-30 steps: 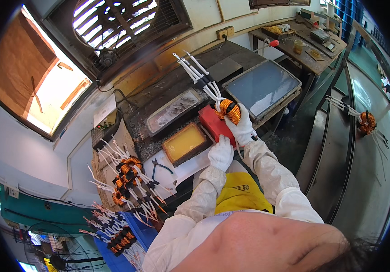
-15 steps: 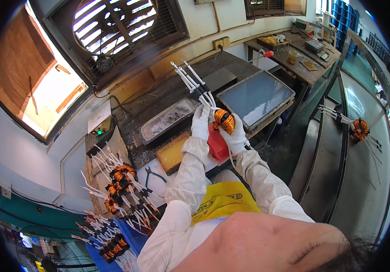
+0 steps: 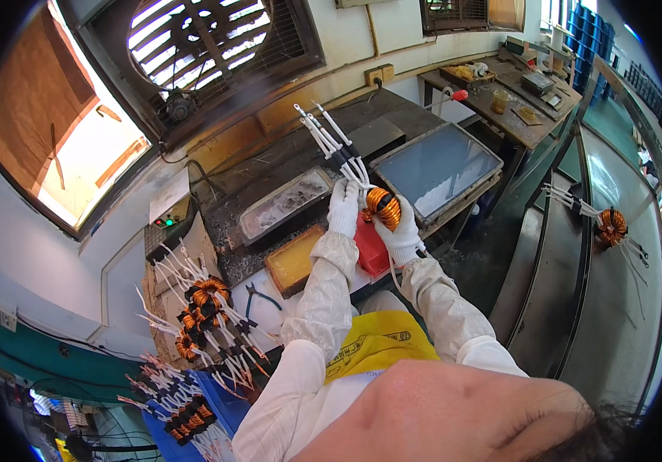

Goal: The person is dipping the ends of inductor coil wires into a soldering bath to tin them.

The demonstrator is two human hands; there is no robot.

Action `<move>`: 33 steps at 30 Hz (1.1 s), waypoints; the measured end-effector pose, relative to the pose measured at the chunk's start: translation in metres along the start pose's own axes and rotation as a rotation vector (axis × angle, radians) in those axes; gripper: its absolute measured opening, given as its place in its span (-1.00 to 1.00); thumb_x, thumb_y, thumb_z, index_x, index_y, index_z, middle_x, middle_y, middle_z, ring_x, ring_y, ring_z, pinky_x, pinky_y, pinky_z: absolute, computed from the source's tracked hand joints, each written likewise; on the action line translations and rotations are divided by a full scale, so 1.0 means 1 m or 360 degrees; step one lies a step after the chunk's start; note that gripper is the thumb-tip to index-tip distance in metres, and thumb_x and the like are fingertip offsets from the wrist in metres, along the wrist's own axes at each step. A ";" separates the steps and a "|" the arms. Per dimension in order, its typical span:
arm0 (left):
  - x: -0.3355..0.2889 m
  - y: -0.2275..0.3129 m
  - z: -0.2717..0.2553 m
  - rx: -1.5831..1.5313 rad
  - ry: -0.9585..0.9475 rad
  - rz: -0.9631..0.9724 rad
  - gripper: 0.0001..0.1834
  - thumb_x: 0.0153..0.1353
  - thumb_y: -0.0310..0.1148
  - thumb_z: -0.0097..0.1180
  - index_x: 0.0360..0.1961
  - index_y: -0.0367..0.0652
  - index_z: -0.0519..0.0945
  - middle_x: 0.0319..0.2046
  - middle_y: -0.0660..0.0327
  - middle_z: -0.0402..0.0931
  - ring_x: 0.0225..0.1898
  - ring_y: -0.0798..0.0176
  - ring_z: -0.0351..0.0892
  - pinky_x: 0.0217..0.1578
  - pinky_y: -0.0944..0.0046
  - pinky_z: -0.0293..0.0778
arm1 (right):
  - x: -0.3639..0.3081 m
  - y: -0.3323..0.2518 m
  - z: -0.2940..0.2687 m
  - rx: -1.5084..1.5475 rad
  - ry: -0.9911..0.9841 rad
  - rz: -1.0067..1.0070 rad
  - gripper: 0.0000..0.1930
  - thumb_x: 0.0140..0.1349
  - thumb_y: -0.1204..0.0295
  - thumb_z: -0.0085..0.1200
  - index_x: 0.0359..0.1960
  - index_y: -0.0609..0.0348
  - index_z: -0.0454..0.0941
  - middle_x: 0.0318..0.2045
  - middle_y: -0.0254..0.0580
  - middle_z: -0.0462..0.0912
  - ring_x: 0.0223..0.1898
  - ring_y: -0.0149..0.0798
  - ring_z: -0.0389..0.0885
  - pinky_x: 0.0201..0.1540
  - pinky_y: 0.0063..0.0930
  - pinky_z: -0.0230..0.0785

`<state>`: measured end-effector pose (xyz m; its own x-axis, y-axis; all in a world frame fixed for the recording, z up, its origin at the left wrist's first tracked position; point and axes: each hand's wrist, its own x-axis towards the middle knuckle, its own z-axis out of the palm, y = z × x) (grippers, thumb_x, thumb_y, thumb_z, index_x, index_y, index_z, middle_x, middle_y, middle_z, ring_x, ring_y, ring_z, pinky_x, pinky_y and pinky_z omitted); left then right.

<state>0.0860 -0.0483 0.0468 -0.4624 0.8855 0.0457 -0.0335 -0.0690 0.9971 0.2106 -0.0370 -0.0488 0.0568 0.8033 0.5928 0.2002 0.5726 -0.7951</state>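
Between my gloved hands hangs a copper-wound toroidal coil. Its long white-sleeved leads point up and away, gathered by a black band and ending in metal lugs. My left hand is closed on the leads just beside the coil. Around the coil's right side wraps my right hand, with its fingers partly hidden behind it. Under the hands sits a red bin. A yellow-filled rectangular tray lies by my left forearm, and a narrow trough with a silvery, crusted surface is just beyond.
A large tray with a blue-grey surface stands right of the hands. Cutting pliers lie at left, near piled coils. More leaded coils fill a blue crate. Another coil rests on a metal surface at right.
The whole view has shifted slightly. Both hands keep the same hold on the coil and its leads.
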 end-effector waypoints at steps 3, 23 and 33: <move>0.007 -0.007 -0.006 -0.0177 -0.0006 0.0144 -0.65 0.41 -0.11 0.00 0.04 -0.11 0.52 -0.33 0.34 0.55 -0.48 0.53 0.42 -0.45 0.49 0.42 | -0.001 0.000 0.001 0.0009 -0.0021 0.0031 -0.26 -0.03 0.41 0.41 0.21 0.10 0.28 0.03 0.03 0.49 0.04 0.03 0.56 0.09 -0.25 0.44; 0.008 -0.013 -0.003 -0.0551 0.0021 0.0107 -0.75 0.39 -0.23 0.06 -0.09 -0.18 0.51 -0.40 0.34 0.52 -0.48 0.54 0.43 -0.47 0.51 0.39 | 0.000 -0.003 0.001 -0.0014 0.0001 0.0031 -0.27 -0.03 0.44 0.40 0.21 0.12 0.29 0.02 0.03 0.50 0.03 0.01 0.56 0.09 -0.27 0.44; -0.019 -0.018 -0.016 0.0759 0.0676 0.0785 -0.58 0.18 -0.43 0.16 0.09 -0.22 0.46 0.02 0.05 0.47 -0.18 0.14 0.58 -0.10 0.17 0.53 | 0.001 -0.003 0.001 0.0007 0.0032 -0.0020 -0.27 -0.04 0.42 0.41 0.20 0.14 0.31 -0.01 0.05 0.50 0.01 0.03 0.57 0.06 -0.26 0.45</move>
<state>0.0810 -0.0716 0.0268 -0.6257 0.5476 0.5556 0.5997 -0.1178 0.7915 0.2092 -0.0373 -0.0461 0.0739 0.7928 0.6049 0.1965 0.5831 -0.7883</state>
